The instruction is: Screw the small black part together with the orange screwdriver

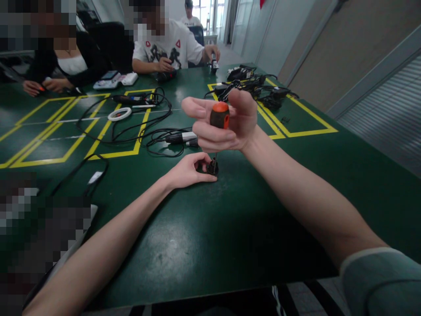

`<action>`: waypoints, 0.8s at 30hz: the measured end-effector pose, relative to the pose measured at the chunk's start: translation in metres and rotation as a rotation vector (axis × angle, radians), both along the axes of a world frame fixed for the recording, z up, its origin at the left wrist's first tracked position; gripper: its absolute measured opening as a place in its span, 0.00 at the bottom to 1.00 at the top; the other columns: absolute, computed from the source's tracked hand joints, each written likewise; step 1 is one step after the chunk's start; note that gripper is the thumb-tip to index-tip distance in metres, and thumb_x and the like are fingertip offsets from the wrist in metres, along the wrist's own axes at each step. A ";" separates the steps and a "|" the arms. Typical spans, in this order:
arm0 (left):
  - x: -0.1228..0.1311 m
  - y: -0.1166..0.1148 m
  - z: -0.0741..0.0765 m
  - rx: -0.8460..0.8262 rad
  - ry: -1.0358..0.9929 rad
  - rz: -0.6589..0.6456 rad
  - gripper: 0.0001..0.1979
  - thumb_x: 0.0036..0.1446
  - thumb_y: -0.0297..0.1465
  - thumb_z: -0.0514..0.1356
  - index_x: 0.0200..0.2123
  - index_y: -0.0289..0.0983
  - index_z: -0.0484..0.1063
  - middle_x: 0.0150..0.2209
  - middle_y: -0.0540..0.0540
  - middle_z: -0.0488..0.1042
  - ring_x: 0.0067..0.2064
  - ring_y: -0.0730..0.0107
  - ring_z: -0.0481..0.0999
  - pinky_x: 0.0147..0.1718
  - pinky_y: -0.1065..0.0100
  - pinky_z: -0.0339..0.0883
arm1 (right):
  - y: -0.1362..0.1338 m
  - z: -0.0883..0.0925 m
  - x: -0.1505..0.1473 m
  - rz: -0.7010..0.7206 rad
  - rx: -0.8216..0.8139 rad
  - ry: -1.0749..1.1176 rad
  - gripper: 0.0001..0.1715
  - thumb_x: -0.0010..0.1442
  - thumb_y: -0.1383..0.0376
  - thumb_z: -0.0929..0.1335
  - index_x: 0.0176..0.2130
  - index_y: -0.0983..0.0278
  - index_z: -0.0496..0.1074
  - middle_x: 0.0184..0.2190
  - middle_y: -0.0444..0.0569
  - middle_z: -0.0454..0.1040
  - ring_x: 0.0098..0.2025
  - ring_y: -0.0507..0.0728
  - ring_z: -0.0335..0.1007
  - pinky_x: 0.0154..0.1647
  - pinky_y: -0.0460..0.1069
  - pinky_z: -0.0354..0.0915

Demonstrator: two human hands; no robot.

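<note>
My right hand point(226, 123) is closed around the black and orange handle of a screwdriver point(219, 115). Its thin shaft points down, and the tip meets a small dark part point(213, 166) on the green table. My left hand point(194, 170) pinches that part from the left, its fingers and thumb resting close to the tabletop. The part looks round and black; its exact kind is too small to make out. Just behind my hands lies a black and silver tool point(180, 137) with a coiled cord, partly covered by my right hand.
Yellow tape outlines mark the green table point(184, 272). A white tape ring point(119, 114) and a corded black tool point(130, 99) lie at left. Black cables and devices point(245, 83) are heaped at the far right. Two people sit across the table, handling objects; another is farther back.
</note>
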State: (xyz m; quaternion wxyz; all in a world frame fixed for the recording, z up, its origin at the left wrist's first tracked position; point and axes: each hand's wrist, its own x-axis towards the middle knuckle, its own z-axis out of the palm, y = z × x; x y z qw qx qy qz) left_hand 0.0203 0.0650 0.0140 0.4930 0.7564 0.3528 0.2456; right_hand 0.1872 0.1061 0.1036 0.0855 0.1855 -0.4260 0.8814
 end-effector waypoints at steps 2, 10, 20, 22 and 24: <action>0.000 0.000 0.000 0.001 -0.002 0.000 0.18 0.44 0.37 0.75 0.34 0.36 0.75 0.28 0.54 0.71 0.30 0.73 0.66 0.31 0.70 0.60 | -0.001 0.000 0.000 0.009 -0.031 -0.015 0.31 0.76 0.42 0.49 0.38 0.60 0.60 0.22 0.40 0.61 0.24 0.53 0.64 0.24 0.45 0.66; 0.000 0.000 0.000 -0.009 -0.021 0.005 0.18 0.44 0.37 0.75 0.32 0.36 0.73 0.27 0.55 0.70 0.29 0.74 0.66 0.31 0.70 0.60 | 0.006 -0.004 -0.001 -0.055 0.076 0.030 0.38 0.79 0.49 0.46 0.33 0.64 0.67 0.23 0.44 0.65 0.25 0.52 0.68 0.27 0.46 0.70; 0.000 -0.001 -0.002 -0.046 -0.021 0.027 0.18 0.43 0.38 0.76 0.34 0.36 0.75 0.29 0.53 0.72 0.32 0.71 0.69 0.35 0.68 0.64 | -0.005 -0.003 -0.003 0.008 0.073 0.039 0.32 0.77 0.42 0.50 0.38 0.61 0.61 0.23 0.42 0.66 0.23 0.52 0.66 0.24 0.45 0.66; 0.000 -0.001 -0.002 -0.046 -0.028 0.023 0.18 0.43 0.38 0.75 0.34 0.36 0.75 0.29 0.53 0.72 0.32 0.71 0.69 0.35 0.68 0.64 | -0.003 -0.003 -0.001 0.024 0.024 -0.011 0.33 0.75 0.39 0.51 0.36 0.60 0.60 0.23 0.42 0.64 0.23 0.53 0.68 0.23 0.46 0.67; -0.001 0.000 -0.003 -0.048 -0.023 0.020 0.18 0.43 0.38 0.75 0.34 0.36 0.75 0.29 0.53 0.72 0.32 0.71 0.69 0.34 0.68 0.63 | -0.001 -0.002 0.000 0.017 0.031 -0.027 0.34 0.75 0.40 0.50 0.35 0.61 0.61 0.24 0.43 0.65 0.23 0.54 0.69 0.22 0.46 0.68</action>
